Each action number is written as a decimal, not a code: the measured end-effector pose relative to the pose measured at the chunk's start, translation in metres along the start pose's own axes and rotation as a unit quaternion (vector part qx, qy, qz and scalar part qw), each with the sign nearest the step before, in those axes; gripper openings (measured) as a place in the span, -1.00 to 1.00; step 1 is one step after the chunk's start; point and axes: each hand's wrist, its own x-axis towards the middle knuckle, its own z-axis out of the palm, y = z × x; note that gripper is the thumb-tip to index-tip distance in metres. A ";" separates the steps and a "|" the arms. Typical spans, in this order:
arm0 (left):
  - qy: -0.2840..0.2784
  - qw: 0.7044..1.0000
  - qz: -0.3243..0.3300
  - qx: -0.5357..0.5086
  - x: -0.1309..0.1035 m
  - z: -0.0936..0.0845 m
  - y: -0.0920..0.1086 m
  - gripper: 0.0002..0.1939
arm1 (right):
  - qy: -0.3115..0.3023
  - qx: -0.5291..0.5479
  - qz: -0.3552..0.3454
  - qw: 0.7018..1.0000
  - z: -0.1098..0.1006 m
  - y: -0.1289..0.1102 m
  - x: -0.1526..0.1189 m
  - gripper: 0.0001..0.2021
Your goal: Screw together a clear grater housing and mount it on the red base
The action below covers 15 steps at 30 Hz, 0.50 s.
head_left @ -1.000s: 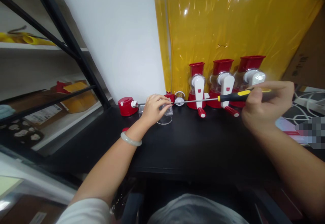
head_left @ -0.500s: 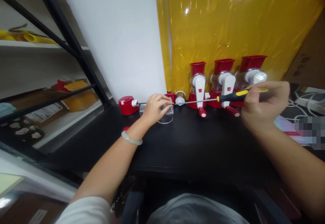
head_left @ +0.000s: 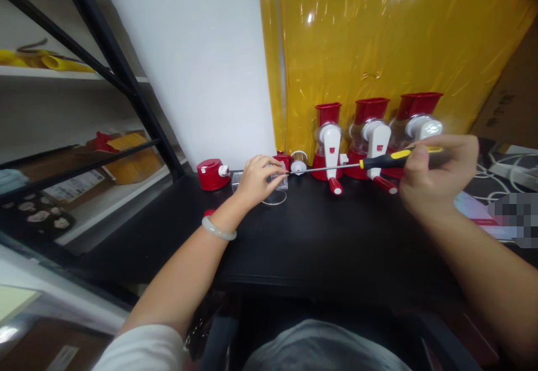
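Observation:
My right hand [head_left: 441, 177] is closed round the black and yellow handle of a screwdriver [head_left: 384, 161], whose long shaft points left. The screwdriver's tip ends at the fingertips of my left hand [head_left: 258, 179], where thumb and fingers pinch something too small to make out. Beneath and beside my left hand is a clear plastic part [head_left: 275, 196] on the black table. Just right of it are a small red part [head_left: 282, 161] and a white-ended drum [head_left: 298, 163]. A red base with a white knob [head_left: 213, 174] sits to the left.
Three red and white crank graters [head_left: 330, 141] stand along the back against yellow wrapping [head_left: 357, 40]. White cables [head_left: 496, 177] lie at the right. A black-framed shelf [head_left: 126, 79] with boxes rises at the left. The black table [head_left: 319, 247] extends toward me.

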 end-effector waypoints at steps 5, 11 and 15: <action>0.001 1.000 0.012 -0.005 0.000 -0.001 0.000 -0.96 | -0.011 -0.009 0.011 1.000 0.000 -0.001 0.002 -0.84; -0.009 1.000 0.014 -0.014 0.000 -0.001 0.000 -0.93 | -0.027 0.005 0.021 0.999 -0.001 -0.001 0.003 -0.82; -0.015 0.999 0.022 -0.020 0.000 -0.001 -0.003 -0.90 | -0.039 0.012 0.024 0.999 -0.001 0.001 0.002 -0.81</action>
